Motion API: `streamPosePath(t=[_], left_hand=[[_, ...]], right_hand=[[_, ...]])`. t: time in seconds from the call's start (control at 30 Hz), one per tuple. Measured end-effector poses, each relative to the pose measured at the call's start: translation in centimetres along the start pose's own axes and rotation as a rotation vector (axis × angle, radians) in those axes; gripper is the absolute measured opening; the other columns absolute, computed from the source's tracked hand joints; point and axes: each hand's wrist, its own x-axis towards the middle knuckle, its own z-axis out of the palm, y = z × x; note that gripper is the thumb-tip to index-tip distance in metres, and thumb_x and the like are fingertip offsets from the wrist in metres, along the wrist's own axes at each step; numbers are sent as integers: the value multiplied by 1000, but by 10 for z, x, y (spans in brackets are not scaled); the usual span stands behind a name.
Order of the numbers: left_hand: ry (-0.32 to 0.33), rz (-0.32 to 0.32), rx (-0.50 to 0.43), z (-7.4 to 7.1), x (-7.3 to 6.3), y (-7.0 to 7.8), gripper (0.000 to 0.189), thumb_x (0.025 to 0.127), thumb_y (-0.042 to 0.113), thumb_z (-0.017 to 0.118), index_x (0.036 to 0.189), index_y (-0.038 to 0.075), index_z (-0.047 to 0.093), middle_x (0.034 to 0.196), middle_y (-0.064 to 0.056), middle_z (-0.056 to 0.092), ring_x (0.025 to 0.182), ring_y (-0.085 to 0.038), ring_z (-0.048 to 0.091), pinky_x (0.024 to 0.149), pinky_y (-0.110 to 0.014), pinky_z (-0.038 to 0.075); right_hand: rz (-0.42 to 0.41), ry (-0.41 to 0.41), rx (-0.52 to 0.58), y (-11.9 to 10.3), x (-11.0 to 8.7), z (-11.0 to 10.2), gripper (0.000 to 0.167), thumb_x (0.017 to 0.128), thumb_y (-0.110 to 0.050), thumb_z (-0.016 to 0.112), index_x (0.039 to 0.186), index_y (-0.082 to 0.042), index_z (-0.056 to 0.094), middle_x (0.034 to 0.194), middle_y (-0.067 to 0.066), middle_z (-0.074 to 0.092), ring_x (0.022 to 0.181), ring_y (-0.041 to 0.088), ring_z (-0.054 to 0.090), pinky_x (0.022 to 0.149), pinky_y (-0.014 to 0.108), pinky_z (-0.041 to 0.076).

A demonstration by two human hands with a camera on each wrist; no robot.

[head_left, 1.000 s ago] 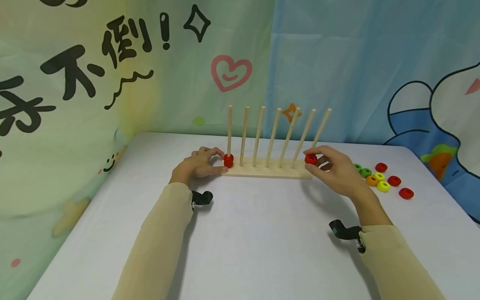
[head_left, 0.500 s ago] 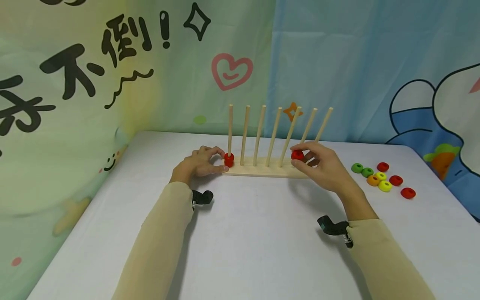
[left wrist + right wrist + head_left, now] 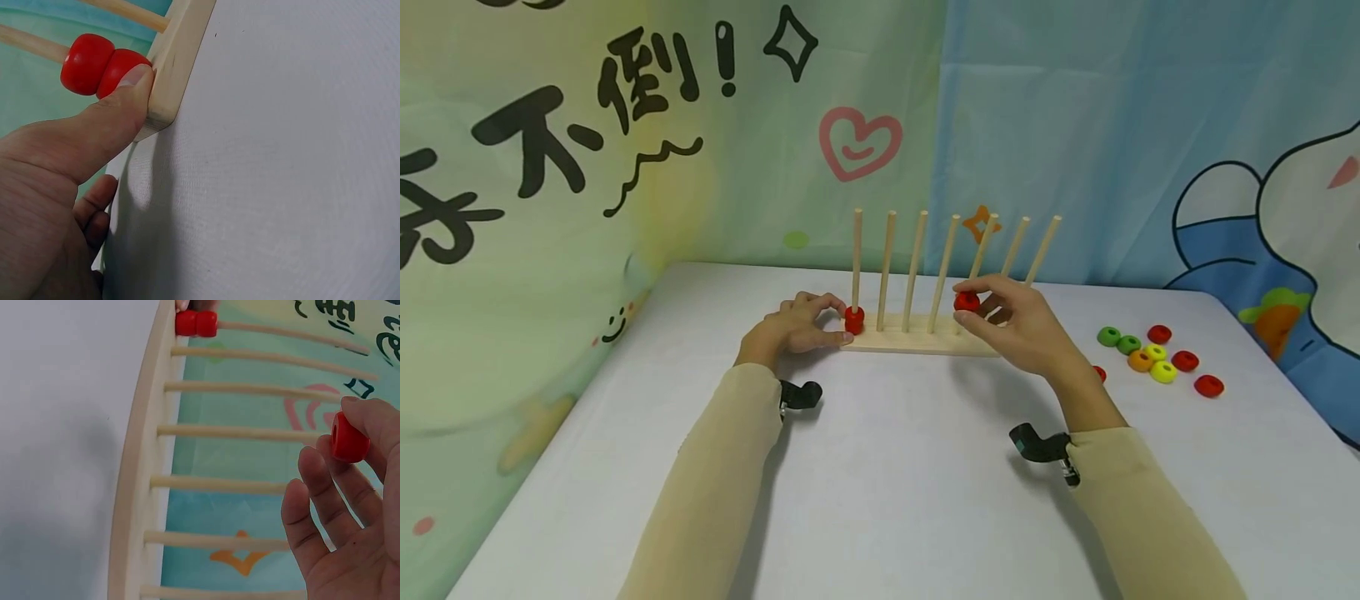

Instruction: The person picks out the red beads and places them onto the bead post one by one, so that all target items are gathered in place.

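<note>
A wooden peg rack [image 3: 917,340] with a row of upright pegs stands on the white table. Two red beads [image 3: 87,64] sit stacked at the foot of its leftmost peg. My left hand [image 3: 795,327] grips the rack's left end, thumb against the base and the lower bead; the left wrist view partly hides the other fingers. Between thumb and fingertips, my right hand [image 3: 1018,321] pinches another red bead [image 3: 350,438]. That bead is in the air in front of the right-hand pegs, off any peg, its hole showing in the right wrist view.
Loose beads lie on the table to the right: green beads [image 3: 1108,336], an orange bead [image 3: 1140,360], yellow beads [image 3: 1163,372] and red beads [image 3: 1208,386]. One red bead [image 3: 1100,373] is partly hidden by my right wrist. A printed cloth [image 3: 1075,125] hangs behind the table.
My right hand has moved left along the rack with the red bead, from its right end towards the middle pegs. The left hand stays at the left end.
</note>
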Motion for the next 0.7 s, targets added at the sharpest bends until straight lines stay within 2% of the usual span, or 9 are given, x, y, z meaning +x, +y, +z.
streamPosePath(t=[0.2, 0.33, 0.57, 0.7], left_hand=[[-4, -5, 1, 0, 0, 1, 52, 84, 65, 64, 127, 42, 46, 156, -7, 23, 137, -36, 25, 104, -63, 29], [-3, -7, 2, -1, -1, 0, 51, 85, 63, 64, 127, 42, 46, 155, -7, 23, 137, -36, 25, 104, -63, 28], [-4, 4, 1, -1, -1, 1, 52, 85, 64, 64, 128, 42, 46, 156, -6, 23, 137, -36, 25, 104, -63, 28], [-8, -4, 0, -1, -1, 1, 52, 84, 66, 64, 127, 42, 46, 156, -6, 23, 137, -35, 25, 104, -62, 29]], right_hand=[[-19, -7, 3, -30, 0, -1, 31, 91, -6, 70, 122, -4, 63, 106, 10, 67, 84, 23, 63, 76, 39, 53], [-13, -24, 22, -47, 5, -3, 30, 92, -6, 69, 121, -3, 63, 107, 11, 66, 84, 25, 64, 76, 43, 53], [21, -24, 55, -55, 17, -2, 31, 93, -11, 68, 124, -7, 63, 105, 9, 68, 85, 25, 64, 77, 46, 51], [9, -26, 73, -58, 22, 1, 32, 93, -11, 69, 125, -7, 62, 106, 9, 67, 86, 25, 63, 77, 46, 50]])
